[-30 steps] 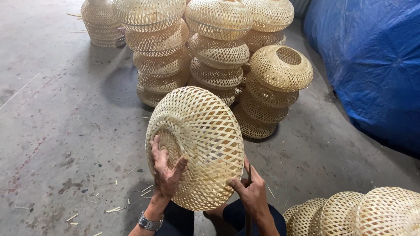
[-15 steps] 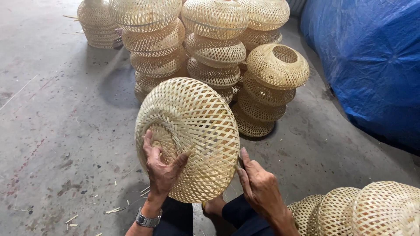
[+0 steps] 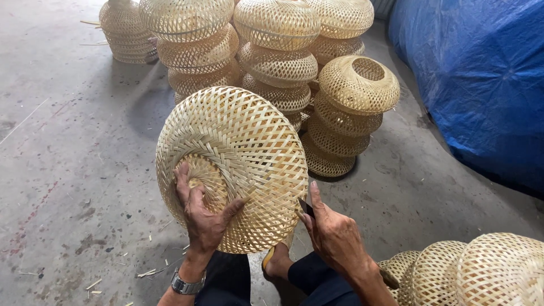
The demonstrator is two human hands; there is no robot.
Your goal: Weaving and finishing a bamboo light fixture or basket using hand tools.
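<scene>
Woven bamboo shade (image 3: pixel 238 158) propped in your lap, near centre. Your left hand (image 3: pixel 201 212) grasps shade, fingers hooked in recessed opening. Your right hand (image 3: pixel 334 235) clenched on small dark tool (image 3: pixel 306 208) at shade's right edge. Likely light, springy, weave crushable: hold by stiff rim. Versus half second ago: shade barely shifted, right hand now gripping tool at edge. Stacked shades (image 3: pixel 277 56) far.
</scene>
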